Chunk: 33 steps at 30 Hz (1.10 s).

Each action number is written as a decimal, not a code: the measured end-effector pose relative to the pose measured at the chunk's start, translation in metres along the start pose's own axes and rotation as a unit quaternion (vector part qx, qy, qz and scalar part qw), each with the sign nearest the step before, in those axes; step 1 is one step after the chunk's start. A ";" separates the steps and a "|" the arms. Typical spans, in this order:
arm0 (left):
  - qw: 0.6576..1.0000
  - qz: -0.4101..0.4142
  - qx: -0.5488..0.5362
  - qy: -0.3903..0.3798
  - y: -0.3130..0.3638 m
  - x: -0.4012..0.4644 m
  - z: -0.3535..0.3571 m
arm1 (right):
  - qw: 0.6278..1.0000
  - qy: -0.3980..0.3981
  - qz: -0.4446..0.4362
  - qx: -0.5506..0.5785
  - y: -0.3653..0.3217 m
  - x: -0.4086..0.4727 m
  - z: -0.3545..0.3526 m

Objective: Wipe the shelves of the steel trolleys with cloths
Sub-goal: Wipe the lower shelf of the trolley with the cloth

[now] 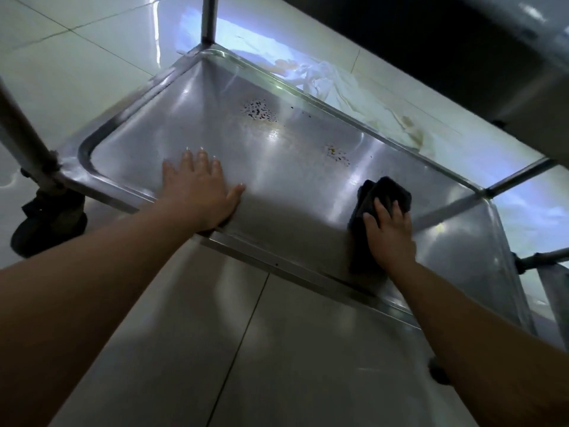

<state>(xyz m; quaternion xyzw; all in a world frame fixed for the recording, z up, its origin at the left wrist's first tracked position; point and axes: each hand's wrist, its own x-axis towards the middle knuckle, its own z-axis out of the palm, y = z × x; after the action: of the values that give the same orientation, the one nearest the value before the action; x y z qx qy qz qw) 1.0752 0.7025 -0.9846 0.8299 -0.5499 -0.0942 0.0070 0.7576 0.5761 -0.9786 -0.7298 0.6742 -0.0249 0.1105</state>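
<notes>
Fingers (198, 160) of the left hand (197, 192) lie straight and spread, palm pressed flat on the steel shelf (277, 167), holding nothing; the thumb points toward 3 o'clock along the shelf's near lip. Fingers (381, 208) of the right hand (389, 232) lie nearly straight on top of a dark cloth (381, 192), pressing it down on the shelf rather than wrapping round it. The cloth is bunched, and sticks out past the fingertips toward 12 o'clock and past the heel of the hand toward 7 o'clock, close to the shelf's near edge.

The two hands are well apart, the left at about 9 o'clock of the shelf's middle and the right at about 4 o'clock. Between them and farther back, a patch of dark specks (258, 110) sits at 12 o'clock near the far rim, and a smaller patch of dark and yellowish specks (337, 154) lies at 2 o'clock, just beyond the cloth.

The shelf is a shallow tray with rounded corners on the trolley's frame; an upright post (207, 18) rises at the far corner and a black caster wheel (46, 223) shows at 9 o'clock under the left corner. Pale floor tiles (61, 57) surround it. A second steel shelf (471, 251) adjoins at 3 o'clock.

No brand, label or writing can be read anywhere.
</notes>
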 end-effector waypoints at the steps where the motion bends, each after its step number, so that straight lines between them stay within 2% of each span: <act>1: 1.000 0.016 -0.007 -0.003 0.012 -0.001 0.000 | 0.999 -0.013 0.029 0.010 -0.004 -0.002 0.000; 3: 0.997 0.068 -0.022 -0.006 0.043 -0.005 0.005 | 0.997 -0.016 0.070 0.018 -0.020 -0.006 0.005; 5: 0.993 0.119 -0.018 0.001 0.077 -0.013 0.014 | 0.999 0.005 0.039 -0.014 -0.038 -0.015 0.014; 8: 0.987 0.155 -0.018 0.036 0.110 -0.022 0.029 | 0.985 0.014 -0.156 -0.070 -0.037 -0.018 0.014; 10: 0.983 0.172 -0.002 0.067 0.114 -0.021 0.033 | 0.955 -0.030 -0.288 -0.059 -0.011 -0.006 0.001; 12: 0.981 0.175 -0.026 0.077 0.110 -0.018 0.035 | 0.940 -0.053 -0.334 -0.043 0.030 0.008 -0.011; 14: 0.980 0.179 -0.033 0.078 0.111 -0.018 0.037 | 0.966 -0.014 -0.257 -0.032 0.080 0.018 -0.020; 16: 0.980 0.179 -0.038 0.075 0.118 -0.020 0.038 | 0.991 0.044 -0.123 -0.007 0.125 0.022 -0.028; 18: 0.980 0.173 -0.050 0.081 0.122 -0.022 0.038 | 0.998 0.061 0.001 -0.003 0.144 0.027 -0.030; 20: 0.981 0.167 -0.045 0.085 0.122 -0.022 0.037 | 0.995 0.062 0.078 -0.013 0.131 0.036 -0.026; 23: 0.982 0.162 -0.036 0.091 0.124 -0.023 0.035 | 0.986 0.060 0.150 0.033 0.075 0.047 -0.017; 25: 0.981 0.166 -0.034 0.091 0.124 -0.025 0.034 | 0.992 0.046 0.100 0.052 0.028 0.049 -0.008; 29: 0.982 0.163 -0.029 0.091 0.117 -0.027 0.032 | 0.993 0.022 -0.114 0.021 -0.040 0.036 0.016; 33: 0.980 0.179 0.001 0.080 0.119 -0.029 0.031 | 0.969 0.002 -0.249 0.001 0.009 0.040 0.004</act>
<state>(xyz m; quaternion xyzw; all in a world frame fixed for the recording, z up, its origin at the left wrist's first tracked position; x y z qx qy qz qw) 0.9510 0.6846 -0.9970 0.7226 -0.6875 -0.0240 0.0672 0.7534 0.5360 -0.9892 -0.8743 0.4718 -0.0534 0.1002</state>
